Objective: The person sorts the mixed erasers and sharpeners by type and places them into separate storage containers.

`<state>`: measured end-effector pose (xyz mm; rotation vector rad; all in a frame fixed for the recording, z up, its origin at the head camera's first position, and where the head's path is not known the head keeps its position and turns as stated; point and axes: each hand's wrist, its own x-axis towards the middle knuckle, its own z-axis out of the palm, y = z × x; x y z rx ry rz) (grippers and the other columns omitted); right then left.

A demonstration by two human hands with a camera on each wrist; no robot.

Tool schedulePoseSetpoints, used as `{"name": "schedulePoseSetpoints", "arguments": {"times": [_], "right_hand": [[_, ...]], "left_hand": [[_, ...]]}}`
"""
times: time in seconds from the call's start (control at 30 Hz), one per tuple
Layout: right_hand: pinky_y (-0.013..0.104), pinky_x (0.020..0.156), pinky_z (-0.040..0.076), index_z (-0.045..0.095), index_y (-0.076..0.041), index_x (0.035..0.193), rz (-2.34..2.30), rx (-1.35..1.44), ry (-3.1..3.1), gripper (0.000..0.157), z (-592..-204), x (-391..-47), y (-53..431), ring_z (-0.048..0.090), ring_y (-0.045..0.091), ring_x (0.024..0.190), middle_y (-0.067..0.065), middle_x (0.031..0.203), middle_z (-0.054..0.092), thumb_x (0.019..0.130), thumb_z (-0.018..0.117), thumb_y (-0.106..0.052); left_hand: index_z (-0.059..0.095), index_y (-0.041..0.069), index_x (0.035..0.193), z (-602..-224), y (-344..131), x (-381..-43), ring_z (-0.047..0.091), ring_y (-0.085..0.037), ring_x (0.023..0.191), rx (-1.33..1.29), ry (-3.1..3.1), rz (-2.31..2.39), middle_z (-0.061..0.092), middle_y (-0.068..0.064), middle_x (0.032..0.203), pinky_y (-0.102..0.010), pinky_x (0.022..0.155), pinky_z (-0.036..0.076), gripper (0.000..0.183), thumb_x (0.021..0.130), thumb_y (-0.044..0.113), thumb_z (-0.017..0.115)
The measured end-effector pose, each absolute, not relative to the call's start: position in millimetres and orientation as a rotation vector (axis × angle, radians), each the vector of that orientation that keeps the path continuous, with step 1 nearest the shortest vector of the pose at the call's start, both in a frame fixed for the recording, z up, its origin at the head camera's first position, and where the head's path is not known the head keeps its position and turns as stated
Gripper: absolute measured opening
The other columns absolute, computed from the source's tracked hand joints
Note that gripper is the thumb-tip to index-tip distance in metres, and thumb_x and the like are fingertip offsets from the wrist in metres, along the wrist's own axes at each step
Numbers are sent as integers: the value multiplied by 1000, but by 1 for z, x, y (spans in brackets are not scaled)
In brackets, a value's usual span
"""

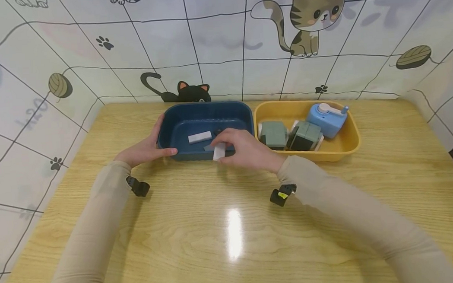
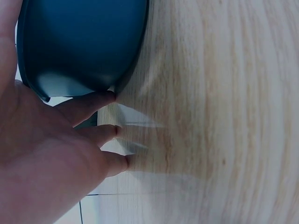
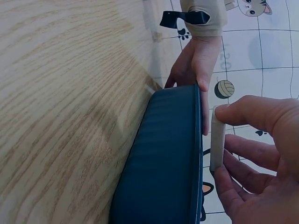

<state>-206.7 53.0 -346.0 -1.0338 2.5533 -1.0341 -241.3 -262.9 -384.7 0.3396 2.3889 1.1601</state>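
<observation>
My right hand (image 1: pixel 248 149) pinches a white rectangular eraser (image 1: pixel 219 152) between thumb and fingertips, over the near rim of the blue bin (image 1: pixel 209 113). In the right wrist view the eraser (image 3: pixel 217 142) is seen edge-on, just beside the bin's rim. At the bin's left end, my left hand (image 1: pixel 145 150) holds it, the thumb on the near side and the fingers round the end. The left wrist view has those fingertips low by the tabletop. Inside the bin lies another white eraser (image 1: pixel 200 137); a small dark thing nearby is partly hidden by my right hand.
A yellow bin (image 1: pixel 340 149) stands close against the blue bin's right side. It contains a blue pencil sharpener (image 1: pixel 327 120) with a crank and two grey-green boxy things (image 1: pixel 274 134). Behind the wooden table (image 1: pixel 200 229) is a wall covering (image 1: pixel 220 42) with cat pictures.
</observation>
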Motion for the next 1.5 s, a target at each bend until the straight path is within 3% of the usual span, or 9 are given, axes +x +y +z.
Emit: {"name": "schedulePoseSetpoints", "arguments": {"times": [0.63,0.93,1.2,1.5], "right_hand": [[33,83,50,66,2,117,-999,-1040,2574,35,-343,-227,47,56,26,93,14,116,61,84,72,-9],[31,80,51,65,1,120,-967,-974,2567,37,-338,-236,44,61,25,95,14,123,58,85,72,-8],[36,95,42,66,0,121,-845,-981,2621,38,-335,-245,43,54,26,113,13,124,61,85,72,-10],[37,95,43,64,1,123,-833,-943,2596,39,-332,-258,44,54,28,113,14,126,60,85,72,-6]], "left_hand": [[-22,39,149,-383,-262,-240,-5,-29,144,337,2404,1140,-18,0,159,-57,111,10,111,87,41,70],[-22,38,149,-384,-263,-242,-6,-29,144,339,2400,1146,-18,0,158,-57,111,9,111,87,40,70],[-22,37,149,-384,-263,-241,-6,-30,144,327,2403,1135,-18,-1,158,-57,111,10,111,87,40,70],[-22,36,150,-385,-263,-242,-7,-29,144,336,2399,1152,-18,-1,158,-57,111,9,112,87,40,71]]}}
